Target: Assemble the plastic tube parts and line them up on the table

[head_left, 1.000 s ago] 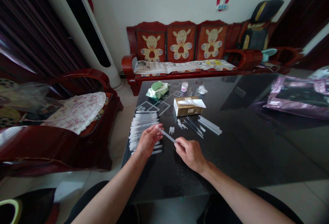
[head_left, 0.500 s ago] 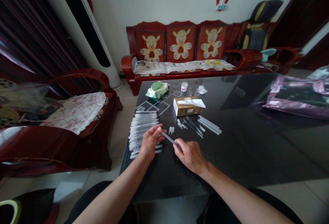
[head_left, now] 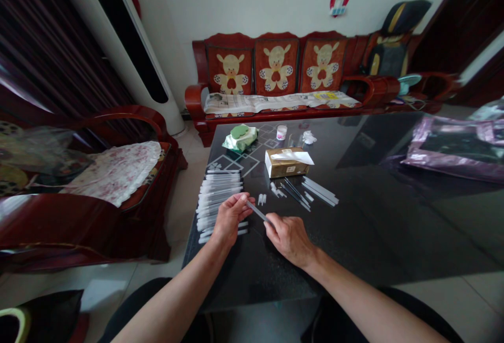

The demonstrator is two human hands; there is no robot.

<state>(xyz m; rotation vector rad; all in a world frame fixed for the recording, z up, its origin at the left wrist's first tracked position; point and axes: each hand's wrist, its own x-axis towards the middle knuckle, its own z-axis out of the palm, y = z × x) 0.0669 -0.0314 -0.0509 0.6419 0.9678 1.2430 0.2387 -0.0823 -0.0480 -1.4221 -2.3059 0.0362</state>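
One black bench (head_left: 374, 227) spreads before you, bearing a row of whitish tubes (head_left: 218, 194). You seem to be at a two-handed step, right hand (head_left: 291, 239) and left hand (head_left: 229, 218) each clamped on one end of a slim tube (head_left: 258, 210), and the next move likely calls for a steady pinch; the tube slants between them, right of the row

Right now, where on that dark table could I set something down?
The table is barest between the loose white tubes and the purple package; also between the forearms, at the near edge. Crowded: around the left hand and tube row, and just in front of the gold box.
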